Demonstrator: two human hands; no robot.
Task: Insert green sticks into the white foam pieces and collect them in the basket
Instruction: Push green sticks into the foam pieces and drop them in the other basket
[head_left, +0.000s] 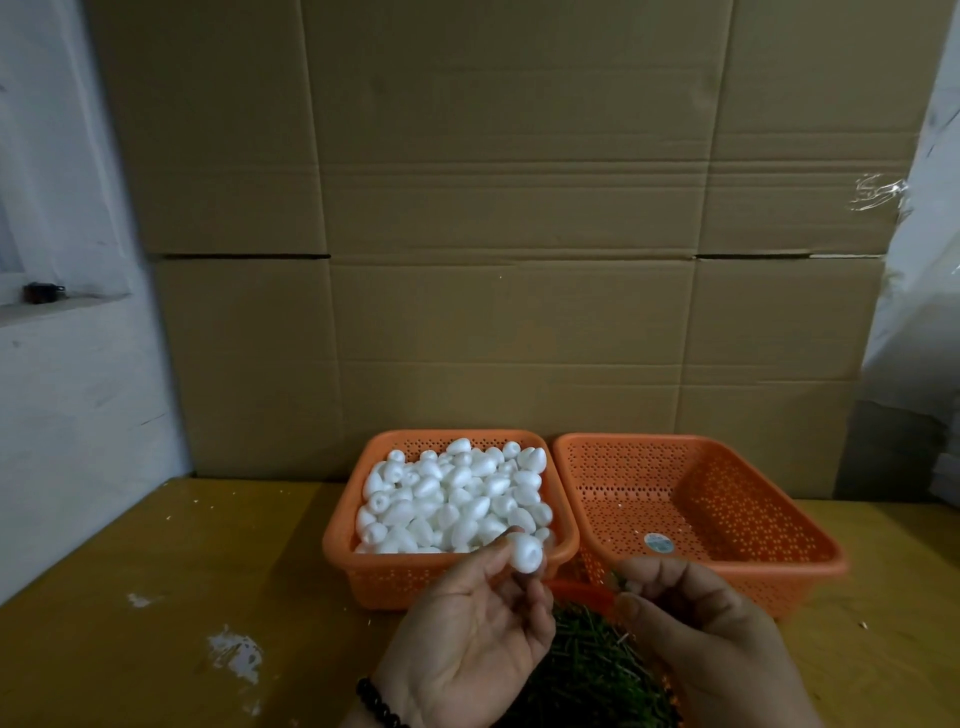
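My left hand pinches one white egg-shaped foam piece between thumb and fingertips, palm up, in front of the left orange basket, which is heaped with several white foam pieces. My right hand is curled, its fingertips pinching what looks like a thin green stick close to the foam piece. Below both hands lies a pile of green sticks in a red-rimmed container. The right orange basket holds nothing but a round sticker.
The baskets stand side by side on a yellowish wooden table with white smears and crumbs at the left. A wall of cardboard boxes rises right behind them. A white wall with a ledge is at the left, plastic sheeting at the right.
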